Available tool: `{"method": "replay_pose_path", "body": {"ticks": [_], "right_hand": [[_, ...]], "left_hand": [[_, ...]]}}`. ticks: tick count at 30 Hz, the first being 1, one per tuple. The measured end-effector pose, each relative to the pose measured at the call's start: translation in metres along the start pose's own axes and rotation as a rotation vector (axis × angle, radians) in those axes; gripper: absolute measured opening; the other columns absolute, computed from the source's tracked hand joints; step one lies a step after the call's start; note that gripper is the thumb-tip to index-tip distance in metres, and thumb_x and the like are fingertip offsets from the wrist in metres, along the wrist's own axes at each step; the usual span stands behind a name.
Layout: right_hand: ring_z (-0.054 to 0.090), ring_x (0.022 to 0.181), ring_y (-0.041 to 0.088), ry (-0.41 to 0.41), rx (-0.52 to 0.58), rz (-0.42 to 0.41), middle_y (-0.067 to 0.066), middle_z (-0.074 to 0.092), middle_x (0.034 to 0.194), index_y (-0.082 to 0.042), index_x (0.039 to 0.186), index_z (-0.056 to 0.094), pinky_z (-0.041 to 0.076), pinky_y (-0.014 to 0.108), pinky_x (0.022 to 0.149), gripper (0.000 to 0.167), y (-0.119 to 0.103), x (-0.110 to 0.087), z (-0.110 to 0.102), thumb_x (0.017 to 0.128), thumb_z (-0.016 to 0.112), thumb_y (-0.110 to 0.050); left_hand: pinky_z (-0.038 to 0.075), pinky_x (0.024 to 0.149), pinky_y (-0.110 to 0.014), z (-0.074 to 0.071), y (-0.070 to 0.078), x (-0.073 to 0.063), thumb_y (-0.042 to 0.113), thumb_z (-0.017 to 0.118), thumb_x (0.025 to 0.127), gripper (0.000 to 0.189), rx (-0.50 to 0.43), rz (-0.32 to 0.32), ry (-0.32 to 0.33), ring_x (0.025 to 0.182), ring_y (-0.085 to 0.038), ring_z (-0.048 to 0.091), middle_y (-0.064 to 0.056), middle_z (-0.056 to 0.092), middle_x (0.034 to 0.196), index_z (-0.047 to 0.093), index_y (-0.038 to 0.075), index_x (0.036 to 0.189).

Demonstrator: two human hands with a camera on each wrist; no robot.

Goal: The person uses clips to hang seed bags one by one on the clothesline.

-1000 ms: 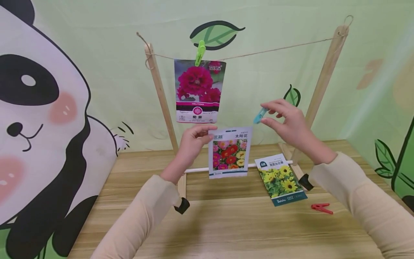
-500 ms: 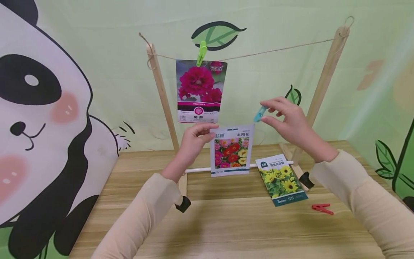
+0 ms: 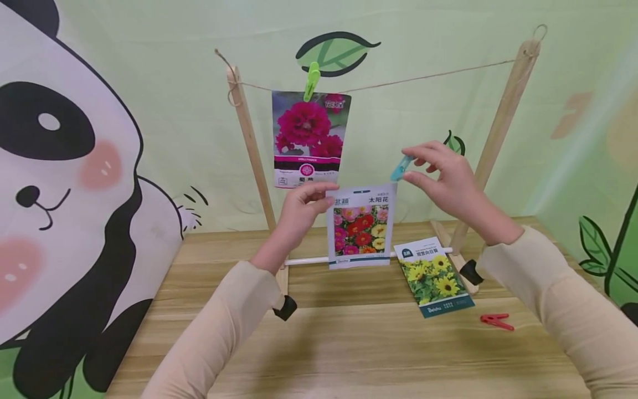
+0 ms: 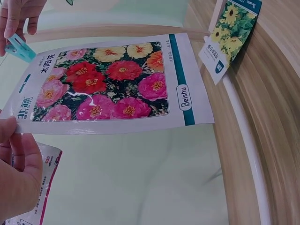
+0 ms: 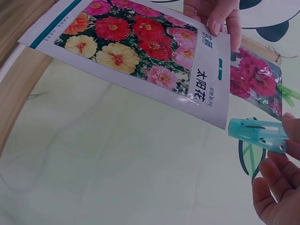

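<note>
My left hand (image 3: 301, 213) pinches the upper left corner of a white seed packet (image 3: 360, 227) printed with red, pink and yellow flowers. The packet hangs upright in the air, below the string (image 3: 428, 79). Between thumb and fingers, my right hand (image 3: 443, 172) holds a light blue clothespin (image 3: 400, 168) just above the packet's upper right corner. In the right wrist view the tip of the blue clothespin (image 5: 255, 133) is right beside that corner; whether they touch I cannot tell. A hollyhock packet (image 3: 306, 133) hangs on the string behind, held by a green clothespin (image 3: 312, 82).
Two wooden posts, left (image 3: 251, 149) and right (image 3: 503, 116), carry the string, with a white rod (image 3: 306, 261) low between them. A sunflower seed packet (image 3: 433, 277) leans at the right post's base. Near it a red clothespin (image 3: 497, 321) lies on the wooden table (image 3: 349, 343).
My left hand has raised the white packet a little and shifted it slightly right. The right hand with the blue clothespin has risen slightly.
</note>
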State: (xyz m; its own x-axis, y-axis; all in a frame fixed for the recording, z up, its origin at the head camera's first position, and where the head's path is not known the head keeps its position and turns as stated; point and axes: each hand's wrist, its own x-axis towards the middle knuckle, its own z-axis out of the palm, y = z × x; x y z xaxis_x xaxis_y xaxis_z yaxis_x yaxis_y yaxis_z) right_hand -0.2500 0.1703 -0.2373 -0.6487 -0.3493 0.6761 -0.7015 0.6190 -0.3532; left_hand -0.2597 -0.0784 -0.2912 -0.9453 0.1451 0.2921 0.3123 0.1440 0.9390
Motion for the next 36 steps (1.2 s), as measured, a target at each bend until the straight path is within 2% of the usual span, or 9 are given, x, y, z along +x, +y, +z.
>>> {"method": "replay_pose_path", "body": {"ticks": [12, 18, 36], "right_hand": [[0.052, 0.085, 0.016, 0.024, 0.009, -0.004, 0.014, 0.058, 0.103, 0.000, 0.112, 0.058, 0.037, 0.015, 0.066, 0.034, -0.002, 0.004, -0.003, 0.078, 0.064, -0.006], [0.053, 0.086, 0.020, 0.035, 0.006, -0.011, 0.015, 0.059, 0.103, 0.001, 0.111, 0.059, 0.037, 0.014, 0.066, 0.034, -0.003, 0.007, -0.006, 0.078, 0.065, -0.005], [0.052, 0.088, 0.019, 0.025, 0.009, 0.029, 0.012, 0.058, 0.105, -0.002, 0.114, 0.058, 0.037, 0.014, 0.067, 0.035, -0.010, 0.013, -0.013, 0.080, 0.063, -0.011]], "left_hand": [[0.049, 0.072, -0.023, 0.000, 0.005, 0.004, 0.001, 0.054, 0.085, 0.024, 0.037, 0.040, 0.001, 0.081, -0.011, 0.050, -0.010, 0.056, 0.095, 0.061, 0.003, 0.108], [0.050, 0.071, -0.024, 0.000, 0.009, 0.005, 0.003, 0.054, 0.085, 0.025, 0.065, 0.059, -0.009, 0.084, -0.014, 0.052, -0.014, 0.057, 0.097, 0.061, 0.004, 0.109], [0.050, 0.071, -0.024, -0.004, 0.018, 0.013, 0.006, 0.055, 0.086, 0.026, 0.082, 0.042, -0.018, 0.085, -0.016, 0.053, -0.010, 0.055, 0.100, 0.059, 0.008, 0.111]]}}
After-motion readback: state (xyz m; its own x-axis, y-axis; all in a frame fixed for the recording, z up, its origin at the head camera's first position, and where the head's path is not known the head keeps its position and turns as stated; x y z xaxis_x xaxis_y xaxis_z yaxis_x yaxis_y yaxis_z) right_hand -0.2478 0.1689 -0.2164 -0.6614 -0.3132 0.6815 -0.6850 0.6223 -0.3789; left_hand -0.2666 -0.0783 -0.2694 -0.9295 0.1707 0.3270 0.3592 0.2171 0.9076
